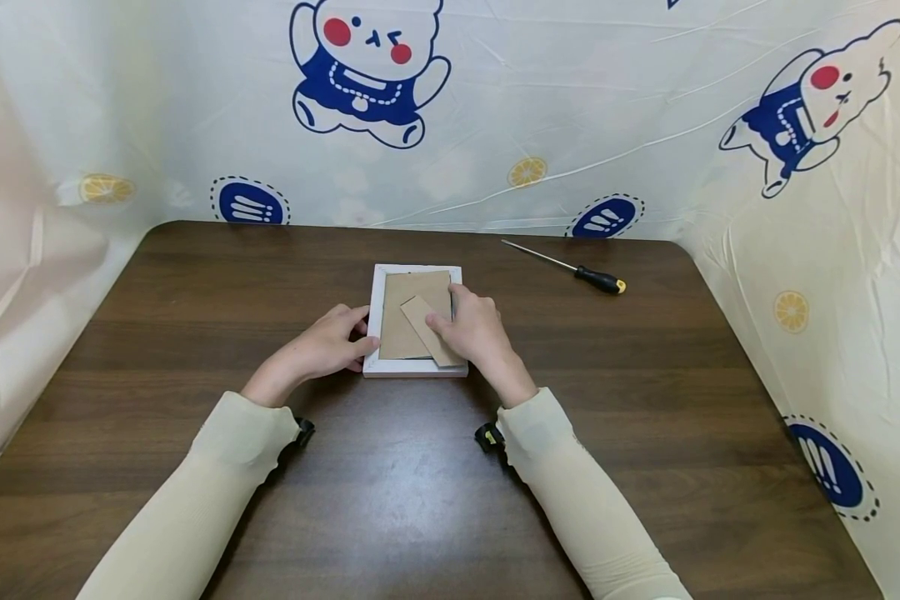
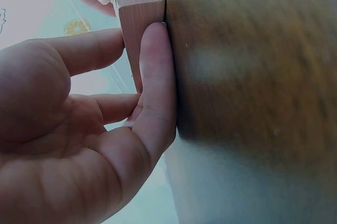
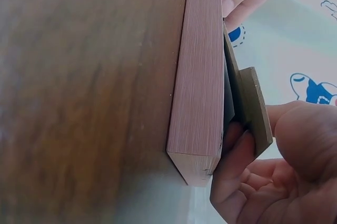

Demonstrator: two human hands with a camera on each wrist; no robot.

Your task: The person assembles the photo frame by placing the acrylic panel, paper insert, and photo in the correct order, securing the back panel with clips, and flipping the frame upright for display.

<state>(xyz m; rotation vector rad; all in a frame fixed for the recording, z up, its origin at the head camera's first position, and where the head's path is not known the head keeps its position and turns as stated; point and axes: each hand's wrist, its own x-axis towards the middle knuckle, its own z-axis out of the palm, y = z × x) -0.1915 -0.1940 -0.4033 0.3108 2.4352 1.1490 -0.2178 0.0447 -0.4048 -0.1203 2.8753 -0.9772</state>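
A white picture frame [image 1: 415, 367] lies back side up on the table, its brown backing board [image 1: 397, 327] with a narrow stand flap [image 1: 425, 327] slanting across it. My left hand [image 1: 335, 340] grips the frame's left side, thumb on top and fingers along the outer edge. At the right side my right hand [image 1: 478, 327] pinches the backing board, thumb on the flap. In the right wrist view, fingertips [image 3: 244, 147] reach under the board [image 3: 235, 79], whose near side stands tilted up out of the frame [image 3: 197, 76]. A dark sheet [image 3: 228, 95] shows below it.
A screwdriver [image 1: 600, 280] with a black and yellow handle lies at the back right of the brown wooden table [image 1: 390, 500]. Behind and beside the table hangs a pale printed sheet [image 1: 495, 100].
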